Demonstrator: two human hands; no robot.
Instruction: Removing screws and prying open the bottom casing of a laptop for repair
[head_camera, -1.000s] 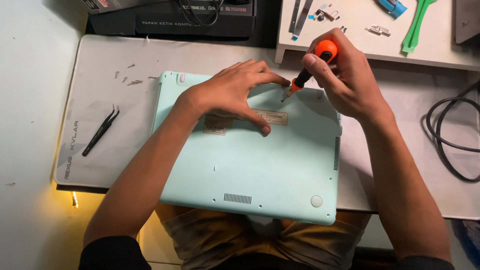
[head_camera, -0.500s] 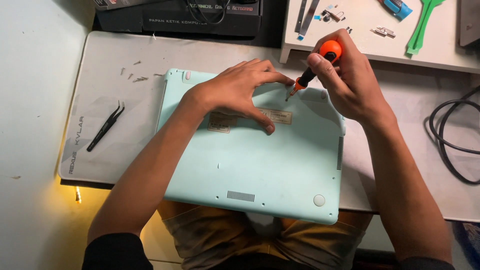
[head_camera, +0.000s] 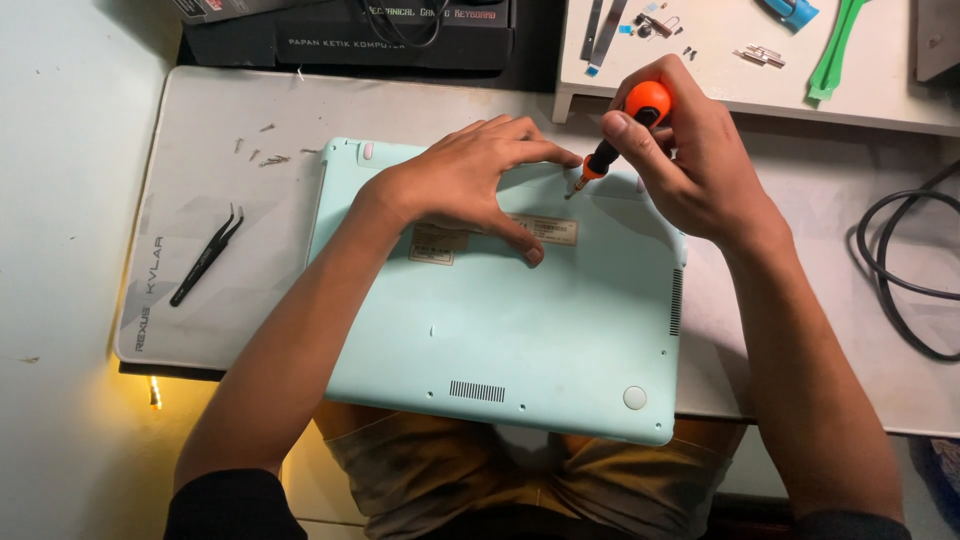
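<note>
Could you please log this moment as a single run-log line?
left hand: flat on mint laptop base | right hand: orange screwdriver, tip at far edge | tweezers: on mat

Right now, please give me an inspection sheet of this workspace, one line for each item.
Surface: grey mat on a pale desk.
Job's things: mint laptop lies bottom up; orange screwdriver tip at its rear edge.
Clutter: black tweezers, loose screws, green pry tool.
Grippers: left hand flat on the laptop; right hand grips the screwdriver.
Cables: black cable at right.
Surroundings: dark boxes, white shelf.
</note>
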